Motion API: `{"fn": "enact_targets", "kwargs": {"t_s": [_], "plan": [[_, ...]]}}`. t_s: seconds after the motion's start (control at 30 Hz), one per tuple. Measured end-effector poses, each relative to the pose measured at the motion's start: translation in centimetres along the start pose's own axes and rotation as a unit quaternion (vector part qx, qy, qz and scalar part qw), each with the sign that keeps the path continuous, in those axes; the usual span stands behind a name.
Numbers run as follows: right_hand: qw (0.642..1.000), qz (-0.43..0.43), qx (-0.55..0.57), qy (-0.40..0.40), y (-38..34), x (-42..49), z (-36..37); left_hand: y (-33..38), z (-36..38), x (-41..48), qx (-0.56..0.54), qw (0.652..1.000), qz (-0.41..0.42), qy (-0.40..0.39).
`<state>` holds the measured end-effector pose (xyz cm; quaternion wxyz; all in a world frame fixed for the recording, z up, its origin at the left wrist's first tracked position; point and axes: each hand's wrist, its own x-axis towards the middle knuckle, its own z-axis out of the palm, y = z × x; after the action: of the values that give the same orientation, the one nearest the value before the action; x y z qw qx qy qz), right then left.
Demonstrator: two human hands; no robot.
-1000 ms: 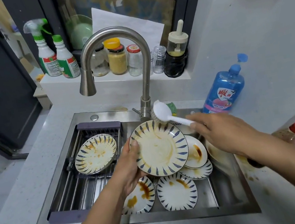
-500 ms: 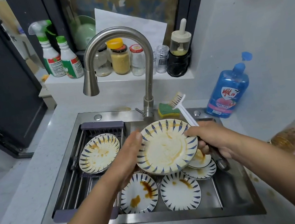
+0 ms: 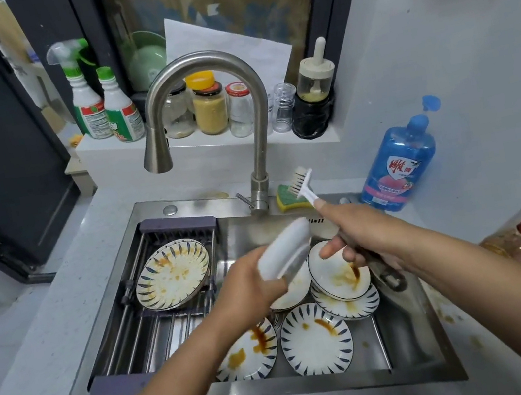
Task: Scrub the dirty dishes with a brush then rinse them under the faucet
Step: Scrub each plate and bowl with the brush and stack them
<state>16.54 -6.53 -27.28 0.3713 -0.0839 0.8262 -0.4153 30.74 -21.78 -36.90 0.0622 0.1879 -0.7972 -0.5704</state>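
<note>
Left hand (image 3: 247, 286) grips tilted plate (image 3: 284, 249); right hand (image 3: 359, 235) grips brush (image 3: 307, 190) just beside.

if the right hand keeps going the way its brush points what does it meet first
Probably the upright neck of the faucet. The right hand grips the brush with its head aimed up and leftward, above the sponge. Depth is unclear, so it might pass in front.

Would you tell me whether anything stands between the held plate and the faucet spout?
Nothing visible does: only open air separates the plate in the left hand from the spout. Below the spout, another dirty plate lies on the rack.
</note>
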Motion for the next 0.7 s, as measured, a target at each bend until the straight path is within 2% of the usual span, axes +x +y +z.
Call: {"fn": "enact_targets", "kwargs": {"t_s": [0.07, 0.13, 0.2, 0.27, 0.3, 0.37, 0.57, 0.7], "plan": [[0.990, -0.099, -0.103, 0.015, 0.3, -0.9, -1.2, -0.8, -0.9, 0.4, -0.114, 0.991, -0.073, 0.015], [0.949, -0.195, -0.246, 0.021, 0.4, -2.1, -2.3, -1.6, -1.7, 0.8, -0.208, 0.971, -0.116, 0.019], [0.877, -0.249, -0.410, 0.009, -0.1, -3.4, -2.6, -2.2, -1.9, 1.0, -0.248, 0.960, -0.129, 0.004], [0.798, -0.266, -0.541, 0.006, -1.0, -4.9, -1.8, -2.0, -1.8, 1.3, -0.259, 0.957, -0.130, -0.011], [0.766, -0.278, -0.579, 0.012, -1.3, -5.2, -1.4, -1.9, -1.7, 1.5, -0.258, 0.958, -0.126, -0.015], [0.726, -0.296, -0.620, 0.022, -1.8, -5.7, -1.2, -1.6, -1.7, 1.6, -0.258, 0.959, -0.120, -0.018], [0.708, -0.227, -0.665, 0.073, -2.4, -4.8, -4.8, -1.3, -2.7, 1.0, -0.269, 0.956, -0.117, -0.003], [0.702, -0.268, -0.657, 0.062, -2.1, -5.3, -3.4, -0.8, -2.4, 1.3, -0.246, 0.963, -0.109, 0.005]]}}
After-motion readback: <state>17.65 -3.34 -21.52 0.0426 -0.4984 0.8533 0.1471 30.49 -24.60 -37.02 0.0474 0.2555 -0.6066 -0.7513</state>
